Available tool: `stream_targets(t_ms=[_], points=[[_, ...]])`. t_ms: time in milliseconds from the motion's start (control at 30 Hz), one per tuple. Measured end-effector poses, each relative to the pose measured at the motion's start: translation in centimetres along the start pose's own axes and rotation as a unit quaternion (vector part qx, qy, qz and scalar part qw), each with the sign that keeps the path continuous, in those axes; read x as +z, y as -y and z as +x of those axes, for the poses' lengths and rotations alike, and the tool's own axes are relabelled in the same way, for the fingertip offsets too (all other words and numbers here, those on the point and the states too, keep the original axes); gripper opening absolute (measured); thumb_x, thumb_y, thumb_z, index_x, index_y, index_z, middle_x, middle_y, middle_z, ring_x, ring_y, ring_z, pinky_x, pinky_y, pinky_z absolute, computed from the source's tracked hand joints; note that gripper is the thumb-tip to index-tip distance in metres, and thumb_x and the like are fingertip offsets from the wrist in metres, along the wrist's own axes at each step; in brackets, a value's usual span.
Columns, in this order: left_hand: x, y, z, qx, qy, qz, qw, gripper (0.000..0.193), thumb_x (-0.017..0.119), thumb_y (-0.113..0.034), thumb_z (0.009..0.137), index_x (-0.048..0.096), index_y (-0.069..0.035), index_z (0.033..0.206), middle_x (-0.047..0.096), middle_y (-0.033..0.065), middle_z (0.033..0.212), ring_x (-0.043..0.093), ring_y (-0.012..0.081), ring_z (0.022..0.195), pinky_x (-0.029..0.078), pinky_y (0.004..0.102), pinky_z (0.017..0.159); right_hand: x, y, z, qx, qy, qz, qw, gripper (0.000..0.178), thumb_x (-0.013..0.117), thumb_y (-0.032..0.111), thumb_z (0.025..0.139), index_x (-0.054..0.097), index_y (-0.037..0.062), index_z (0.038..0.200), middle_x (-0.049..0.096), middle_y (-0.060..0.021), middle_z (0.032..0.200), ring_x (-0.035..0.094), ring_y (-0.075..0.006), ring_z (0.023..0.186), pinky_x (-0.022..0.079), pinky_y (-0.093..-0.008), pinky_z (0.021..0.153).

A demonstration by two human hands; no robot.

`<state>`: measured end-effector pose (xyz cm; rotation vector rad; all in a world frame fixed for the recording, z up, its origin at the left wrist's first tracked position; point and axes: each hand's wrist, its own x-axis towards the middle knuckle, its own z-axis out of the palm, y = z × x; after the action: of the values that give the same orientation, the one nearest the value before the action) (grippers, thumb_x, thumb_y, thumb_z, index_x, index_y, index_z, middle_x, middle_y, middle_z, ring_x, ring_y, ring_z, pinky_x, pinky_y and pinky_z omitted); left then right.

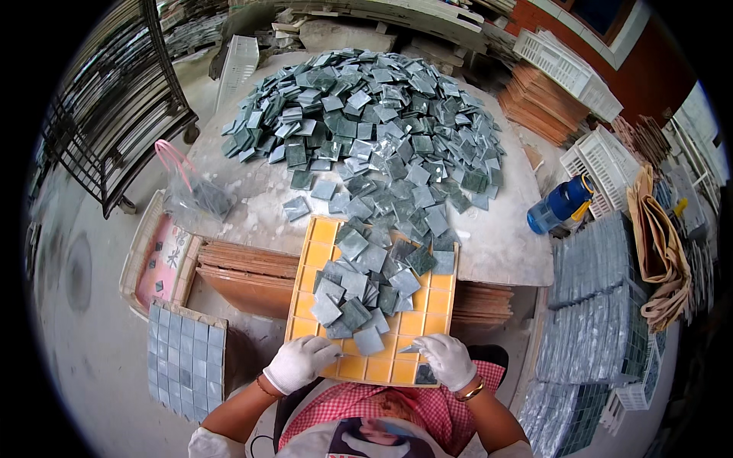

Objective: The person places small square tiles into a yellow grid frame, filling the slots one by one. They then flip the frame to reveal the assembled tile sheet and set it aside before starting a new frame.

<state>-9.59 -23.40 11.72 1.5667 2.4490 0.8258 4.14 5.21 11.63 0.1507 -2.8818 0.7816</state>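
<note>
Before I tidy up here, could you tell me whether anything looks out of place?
A blue bottle lies tipped on its side at the table's right edge. A few green tiles lie apart from the main pile.

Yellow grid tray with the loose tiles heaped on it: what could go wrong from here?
The yellow grid tray overhangs the table edge toward the lap, so pressure from the left hand or right hand might tip it. The heap of green tiles could slide off. Tile edges may nick the gloves.
</note>
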Motion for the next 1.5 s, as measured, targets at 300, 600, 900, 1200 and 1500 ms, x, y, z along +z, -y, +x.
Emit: stream_targets(t_ms=[300,600,900,1200,1500], points=[[0.0,0.6,-2.0,-0.063,0.026,0.043,0.997,0.042,0.073,-0.019,0.067,0.063,-0.010,0.107,0.055,0.0092,0.108,0.055,0.0295,0.093,0.049,0.0393,0.078,2.0,1.3,-2.6,0.121,0.078,0.104,0.984,0.030,0.065,0.020,0.083,0.059,0.0094,0.111,0.060,-0.0096,0.099,0.061,-0.0286,0.089,0.051,-0.0376,0.077],[0.9,0.0,-3.9,-0.099,0.019,0.064,0.993,0.053,0.078,-0.024,0.063,0.062,-0.008,0.110,0.051,0.0095,0.112,0.053,0.0308,0.095,0.047,0.0399,0.082,2.7,2.9,-4.3,0.121,0.107,0.022,0.987,0.052,0.073,0.023,0.075,0.056,0.0058,0.120,0.052,-0.0115,0.113,0.055,-0.0296,0.104,0.048,-0.0386,0.087],[0.8,-0.1,-2.4,-0.070,0.114,0.057,0.989,0.050,0.075,-0.022,0.068,0.060,-0.005,0.113,0.050,0.0100,0.112,0.054,0.0302,0.093,0.048,0.0399,0.082,1.8,1.7,-1.9,0.148,0.075,0.058,0.984,0.042,0.068,0.021,0.080,0.057,0.0049,0.117,0.058,-0.0133,0.106,0.060,-0.0309,0.093,0.050,-0.0381,0.080],[0.8,0.9,-2.4,-0.032,0.091,-0.013,0.995,0.050,0.073,-0.021,0.072,0.057,-0.006,0.117,0.049,0.0115,0.121,0.057,0.0318,0.098,0.049,0.0407,0.082,3.9,3.9,3.7,-0.006,0.047,-0.004,0.999,0.053,0.075,0.016,0.070,0.056,0.0070,0.119,0.052,-0.0115,0.119,0.059,-0.0282,0.099,0.049,-0.0366,0.083],[2.7,-0.7,1.3,-0.149,-0.052,0.091,0.983,0.051,0.072,-0.020,0.070,0.055,-0.007,0.117,0.054,0.0102,0.114,0.057,0.0292,0.095,0.049,0.0399,0.080,1.7,2.8,5.8,0.094,0.116,-0.033,0.988,0.058,0.079,0.018,0.063,0.050,0.0051,0.112,0.048,-0.0148,0.104,0.058,-0.0321,0.087,0.050,-0.0394,0.078]])
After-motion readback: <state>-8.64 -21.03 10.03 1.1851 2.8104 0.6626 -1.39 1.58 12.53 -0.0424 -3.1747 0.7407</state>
